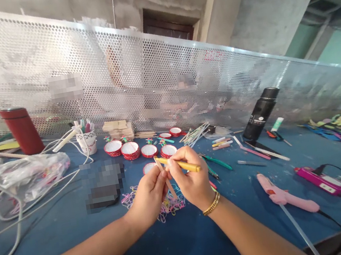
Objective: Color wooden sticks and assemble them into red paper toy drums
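Note:
My left hand (147, 195) pinches a thin wooden craft stick (170, 187), which slants between my two hands. In my right hand (196, 182) is a yellow marker pen (183, 165), gripped as for writing, with its tip close to the upper end of the stick. Both hands hover over a heap of small colourful plastic loops or clips (171, 207) on the blue table (173, 254). Just beyond the hands stand several small red-rimmed cups with white insides, among them a red cup (130, 149); my fingers partly cover the nearest one.
A dark phone (106, 185) lies at left, near white cables and a red flask (22, 130). Behind are a cup of pens (87, 141) and stacked wooden pieces (118, 130). At right are green-handled pliers (218, 162), a black bottle (261, 115) and a pink glue gun (286, 197).

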Demonstrator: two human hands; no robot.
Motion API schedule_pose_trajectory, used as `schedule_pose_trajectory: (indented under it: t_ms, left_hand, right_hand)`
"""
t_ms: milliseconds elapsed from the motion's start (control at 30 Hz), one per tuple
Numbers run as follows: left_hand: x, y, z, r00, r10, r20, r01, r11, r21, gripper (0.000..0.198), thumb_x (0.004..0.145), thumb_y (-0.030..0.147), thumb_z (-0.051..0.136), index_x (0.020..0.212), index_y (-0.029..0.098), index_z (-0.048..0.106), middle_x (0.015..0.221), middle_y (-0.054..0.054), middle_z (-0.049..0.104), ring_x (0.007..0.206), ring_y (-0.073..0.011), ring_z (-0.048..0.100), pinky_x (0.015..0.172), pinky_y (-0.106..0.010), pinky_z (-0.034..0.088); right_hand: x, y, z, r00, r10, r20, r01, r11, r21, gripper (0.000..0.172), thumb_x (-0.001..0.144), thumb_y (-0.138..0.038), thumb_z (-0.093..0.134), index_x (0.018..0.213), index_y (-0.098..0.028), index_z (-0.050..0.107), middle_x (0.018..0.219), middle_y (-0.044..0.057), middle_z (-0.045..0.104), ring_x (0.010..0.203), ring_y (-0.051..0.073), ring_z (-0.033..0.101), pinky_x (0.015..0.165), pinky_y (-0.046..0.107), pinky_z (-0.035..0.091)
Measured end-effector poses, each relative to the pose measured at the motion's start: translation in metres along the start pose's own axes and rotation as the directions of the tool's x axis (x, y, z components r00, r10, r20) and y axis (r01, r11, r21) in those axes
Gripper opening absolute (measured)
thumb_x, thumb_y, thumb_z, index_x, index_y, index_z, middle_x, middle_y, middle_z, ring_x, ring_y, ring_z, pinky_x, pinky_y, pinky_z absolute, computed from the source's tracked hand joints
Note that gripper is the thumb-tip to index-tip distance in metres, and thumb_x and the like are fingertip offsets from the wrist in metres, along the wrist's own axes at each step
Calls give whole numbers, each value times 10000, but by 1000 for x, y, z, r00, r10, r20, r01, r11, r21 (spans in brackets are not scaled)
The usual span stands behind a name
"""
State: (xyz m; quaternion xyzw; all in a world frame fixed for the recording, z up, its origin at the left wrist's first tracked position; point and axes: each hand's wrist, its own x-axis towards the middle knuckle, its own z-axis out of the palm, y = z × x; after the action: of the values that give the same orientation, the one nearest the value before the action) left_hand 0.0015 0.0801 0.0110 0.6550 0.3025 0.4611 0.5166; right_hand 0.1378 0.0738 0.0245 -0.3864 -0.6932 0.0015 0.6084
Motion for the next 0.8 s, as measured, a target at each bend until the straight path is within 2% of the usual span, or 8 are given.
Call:
schedule_pose_trajectory:
  t_ms: [567,800]
  left_hand:
    - [1,0,0,1000,1,-4,-1,1000,-18,440,872,621,498,724,215,414,535,89,353,451,-73,302,414,-199,250]
    - [1,-3,-2,1000,-6,-9,6,1000,-6,402,905,586,472,765,210,446,535,84,366,455,-80,322,424,-201,264]
  right_hand:
    - [0,0,0,1000,14,15,-14,1000,8,81,914,-258,572,852,-229,530,801,18,634,788,185,635,776,361,513]
    - [1,-1,-1,999,10,-38,-10,1000,-16,87,907,-246,570,831,-229,530,763,13,636,768,187,643,761,359,512]
